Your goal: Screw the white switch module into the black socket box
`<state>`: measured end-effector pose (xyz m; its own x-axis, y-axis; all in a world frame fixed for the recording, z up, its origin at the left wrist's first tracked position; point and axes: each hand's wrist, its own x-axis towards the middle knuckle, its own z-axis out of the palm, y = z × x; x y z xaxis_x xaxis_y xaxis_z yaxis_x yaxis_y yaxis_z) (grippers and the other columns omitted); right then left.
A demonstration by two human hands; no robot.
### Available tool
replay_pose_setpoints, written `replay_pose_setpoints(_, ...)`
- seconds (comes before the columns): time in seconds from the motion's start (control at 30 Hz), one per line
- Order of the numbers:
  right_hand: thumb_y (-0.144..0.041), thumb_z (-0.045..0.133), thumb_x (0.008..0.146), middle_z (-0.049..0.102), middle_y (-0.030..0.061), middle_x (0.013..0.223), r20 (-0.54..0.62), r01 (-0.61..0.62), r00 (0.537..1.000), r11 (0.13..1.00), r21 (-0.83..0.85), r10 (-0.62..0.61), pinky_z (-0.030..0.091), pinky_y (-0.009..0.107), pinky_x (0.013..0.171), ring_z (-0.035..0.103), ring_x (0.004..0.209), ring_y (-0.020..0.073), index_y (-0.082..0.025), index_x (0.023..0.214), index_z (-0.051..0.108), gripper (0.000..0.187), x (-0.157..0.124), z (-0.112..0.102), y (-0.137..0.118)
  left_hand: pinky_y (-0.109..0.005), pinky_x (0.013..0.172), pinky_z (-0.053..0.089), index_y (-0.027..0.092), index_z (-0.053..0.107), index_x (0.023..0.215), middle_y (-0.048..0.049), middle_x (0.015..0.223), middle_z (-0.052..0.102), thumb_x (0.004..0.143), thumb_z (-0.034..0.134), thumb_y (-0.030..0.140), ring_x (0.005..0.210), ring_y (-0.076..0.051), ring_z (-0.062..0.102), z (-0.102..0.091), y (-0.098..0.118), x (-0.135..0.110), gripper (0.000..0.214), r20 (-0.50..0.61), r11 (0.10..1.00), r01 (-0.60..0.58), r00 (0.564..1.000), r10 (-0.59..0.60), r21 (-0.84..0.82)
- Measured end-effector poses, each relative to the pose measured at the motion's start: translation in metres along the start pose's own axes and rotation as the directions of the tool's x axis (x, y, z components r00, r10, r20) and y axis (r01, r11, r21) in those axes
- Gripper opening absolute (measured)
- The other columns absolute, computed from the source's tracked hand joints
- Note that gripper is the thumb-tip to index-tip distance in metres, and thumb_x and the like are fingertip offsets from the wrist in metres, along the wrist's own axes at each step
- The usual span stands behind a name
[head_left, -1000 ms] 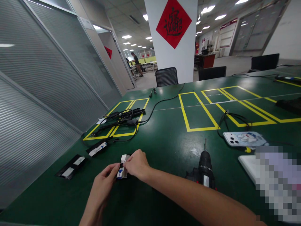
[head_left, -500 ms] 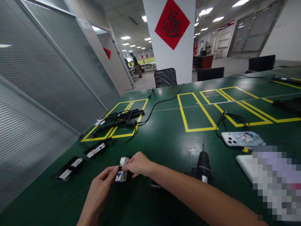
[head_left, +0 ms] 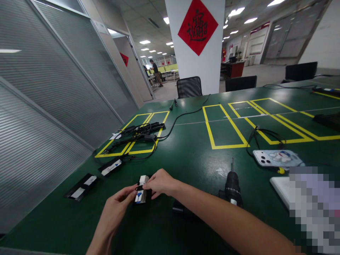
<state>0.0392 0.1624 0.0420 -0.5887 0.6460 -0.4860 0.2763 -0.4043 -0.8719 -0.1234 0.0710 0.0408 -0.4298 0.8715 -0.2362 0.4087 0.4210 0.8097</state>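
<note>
Below the middle of the view lies a black plate point(head_left: 147, 196) bearing a white block point(head_left: 140, 197) with a blue mark and a second white block point(head_left: 143, 179). Between the two blocks sits a small black piece point(head_left: 139, 188). My left hand point(head_left: 118, 203) is closed from the left, thumb and forefinger pinched at one end of that piece. From the right, my right hand point(head_left: 162, 183) is closed with its fingertips at the piece's other end, against the white blocks. The fingertips partly hide the piece.
Two similar black plates with white blocks lie to the left, one nearer point(head_left: 82, 186) and one farther point(head_left: 111, 165). Black cables point(head_left: 143, 132) are heaped beyond them. On the right are a power drill point(head_left: 233, 187), a phone point(head_left: 277, 158) and a white object point(head_left: 281, 193), partly blurred.
The small black piece between the white blocks shows more plainly now. Both hands stay at the plate with only slight finger shifts. The whole view has swung a little.
</note>
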Motion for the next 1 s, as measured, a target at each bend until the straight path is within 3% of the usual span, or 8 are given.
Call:
replay_pose_setpoints(0.27,-0.016,0.067,0.063,0.067,0.01,0.079,-0.035,-0.002,0.999,0.999,-0.032,0.001,0.055,0.024,0.046,0.067,0.065,0.0186,-0.008,0.081,0.065,0.019,0.0,0.002,-0.001,-0.04,0.088,0.044,0.022,0.064,0.107,-0.0081,0.113,0.067,0.074,0.057,0.049,0.106,-0.029,0.057,0.002,0.006,-0.005,0.044,0.024,0.998,-0.056,0.998,0.055,0.027)
replay_pose_setpoints(0.43,-0.019,0.067,0.063,0.067,0.0082,0.077,-0.035,0.027,0.999,0.999,-0.042,-0.029,0.055,0.024,0.046,0.066,0.064,0.0183,-0.01,0.082,0.065,0.021,0.007,0.005,0.005,-0.043,0.089,0.042,0.023,0.066,0.104,-0.0085,0.109,0.068,0.071,0.06,0.051,0.106,-0.032,0.057,0.003,0.006,-0.006,0.044,0.004,0.997,-0.047,0.999,0.047,0.057)
replay_pose_setpoints(0.57,-0.018,0.067,0.065,0.066,0.0077,0.077,-0.032,0.032,0.999,0.999,-0.005,-0.032,0.056,0.026,0.048,0.065,0.063,0.0174,-0.01,0.08,0.065,0.017,0.008,0.003,0.007,-0.044,0.086,0.044,0.022,0.066,0.102,-0.0092,0.104,0.07,0.07,0.06,0.052,0.101,-0.033,0.058,0.006,0.003,-0.003,0.045,-0.044,0.997,-0.042,0.998,0.045,0.067)
replay_pose_setpoints(0.7,-0.015,0.065,0.07,0.065,0.0061,0.074,-0.003,-0.003,1.0,0.998,0.058,0.003,0.057,0.028,0.052,0.063,0.059,0.0141,-0.01,0.081,0.065,0.012,0.002,-0.001,0.005,-0.038,0.087,0.046,0.022,0.067,0.102,-0.0079,0.109,0.069,0.069,0.063,0.047,0.103,-0.029,0.059,0.006,0.004,-0.003,0.041,-0.023,0.996,-0.082,0.996,0.083,0.046)
replay_pose_setpoints(1.0,-0.019,0.069,0.069,0.067,0.0084,0.076,0.024,-0.002,1.0,0.995,0.098,0.0,0.057,0.028,0.052,0.065,0.06,0.0153,-0.008,0.086,0.065,0.021,0.006,-0.004,0.008,-0.038,0.092,0.044,0.021,0.067,0.1,-0.0089,0.123,0.061,0.069,0.065,0.044,0.108,-0.029,0.057,0.006,0.007,-0.004,0.038,-0.022,0.997,-0.082,0.996,0.083,0.01)
